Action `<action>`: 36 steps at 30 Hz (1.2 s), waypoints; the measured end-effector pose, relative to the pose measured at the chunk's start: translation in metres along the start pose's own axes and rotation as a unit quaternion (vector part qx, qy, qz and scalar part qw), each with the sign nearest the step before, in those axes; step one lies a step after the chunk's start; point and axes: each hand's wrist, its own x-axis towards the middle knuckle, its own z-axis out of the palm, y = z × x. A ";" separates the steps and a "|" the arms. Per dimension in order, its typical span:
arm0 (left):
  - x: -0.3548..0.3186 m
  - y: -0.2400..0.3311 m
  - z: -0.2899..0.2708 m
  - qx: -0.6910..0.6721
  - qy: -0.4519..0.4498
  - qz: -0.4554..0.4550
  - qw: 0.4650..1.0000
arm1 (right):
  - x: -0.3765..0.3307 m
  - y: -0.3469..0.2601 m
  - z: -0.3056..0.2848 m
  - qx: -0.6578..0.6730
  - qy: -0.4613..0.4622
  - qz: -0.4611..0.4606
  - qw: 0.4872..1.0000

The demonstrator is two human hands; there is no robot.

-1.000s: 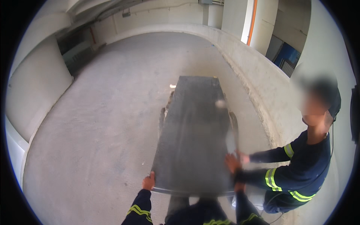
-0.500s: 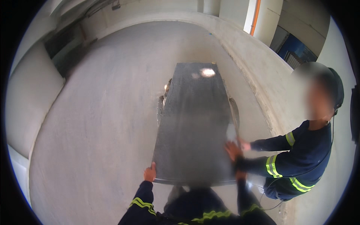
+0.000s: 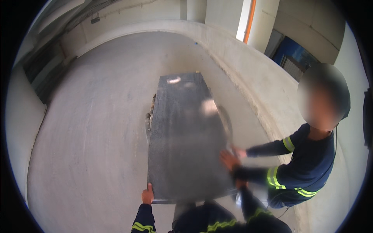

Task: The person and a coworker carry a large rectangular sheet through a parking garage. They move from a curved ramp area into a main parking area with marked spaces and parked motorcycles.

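A long, dark grey flat slab [image 3: 186,155] stretches out in front of me, with glossy light patches on its surface. My left hand [image 3: 147,195] is closed around its near left corner, the thumb on top. At the near right corner is my right hand [image 3: 241,183], mostly covered by a co-worker's sleeve, so its fingers are hidden. The co-worker's hand [image 3: 230,160] lies on the slab's right edge, with their other hand [image 3: 240,152] just beyond it. Wheel-like parts [image 3: 148,121] show beside the slab's left edge, partly hidden below it.
A co-worker [image 3: 307,159] in dark clothing with reflective bands stands close on the right. A low curved concrete wall [image 3: 248,85] runs along the right side of the concrete passage floor [image 3: 89,128]. Pale walls [image 3: 23,128] border the left. An orange pipe [image 3: 250,21] stands behind the right wall.
The view has turned, so the slab, both workers' hands and the walls sit further left in it. Light patches on the slab have shifted. My left hand keeps its hold on the corner.
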 end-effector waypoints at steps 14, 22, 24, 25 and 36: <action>0.264 0.226 -0.117 -0.012 -0.065 -0.021 0.998 | 0.293 -0.181 -0.133 0.048 0.027 0.011 0.998; 0.373 0.326 -0.135 0.007 -0.049 -0.027 0.998 | 0.451 -0.250 -0.194 0.067 0.031 -0.016 0.997; 0.398 0.353 -0.134 0.000 -0.051 -0.030 0.998 | 0.494 -0.264 -0.207 0.068 0.044 -0.026 0.996; 0.413 0.374 -0.134 0.031 -0.082 -0.045 0.995 | 0.519 -0.270 -0.217 0.066 0.046 -0.031 0.996; 0.601 0.555 -0.196 0.005 -0.056 -0.038 0.998 | 0.694 -0.345 -0.298 0.073 0.056 -0.031 0.995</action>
